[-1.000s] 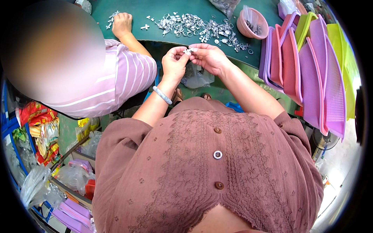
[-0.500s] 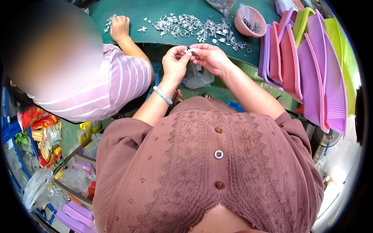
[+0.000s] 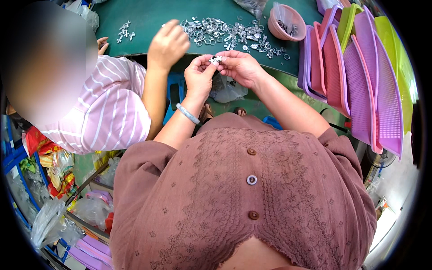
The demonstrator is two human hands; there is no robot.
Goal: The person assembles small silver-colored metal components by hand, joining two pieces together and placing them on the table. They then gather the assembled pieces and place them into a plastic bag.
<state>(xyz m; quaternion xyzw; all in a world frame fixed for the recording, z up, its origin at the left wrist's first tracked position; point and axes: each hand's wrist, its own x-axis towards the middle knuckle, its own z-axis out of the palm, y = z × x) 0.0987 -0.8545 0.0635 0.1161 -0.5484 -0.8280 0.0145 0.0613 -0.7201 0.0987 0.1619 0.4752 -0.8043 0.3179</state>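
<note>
Just off the near edge of the green table (image 3: 135, 45), my two hands meet over a small silvery metal piece (image 3: 215, 59), cross-like in outline. My left hand (image 3: 200, 76), with a pale bangle on its wrist, pinches it between thumb and fingers. From the other side, my right hand (image 3: 242, 67) grips the same piece with its fingertips. The fingers cover part of it. Beyond my hands a spread of silvery rings and small metal pieces (image 3: 211, 30) lies on the table.
A co-worker's raised hand (image 3: 167, 45) is close on my left, by a few cross-shaped pieces (image 3: 126, 32). A pink bowl (image 3: 285, 24) with a bag stands at the far right. Stacked plastic baskets (image 3: 355, 76) rise on my right. Below the table hangs a clear bag (image 3: 228, 87).
The co-worker's arm has lifted and swung right toward the metal pile, leaving the cross-shaped pieces at the left. My hands keep their pinch on the small piece, nearly in place.
</note>
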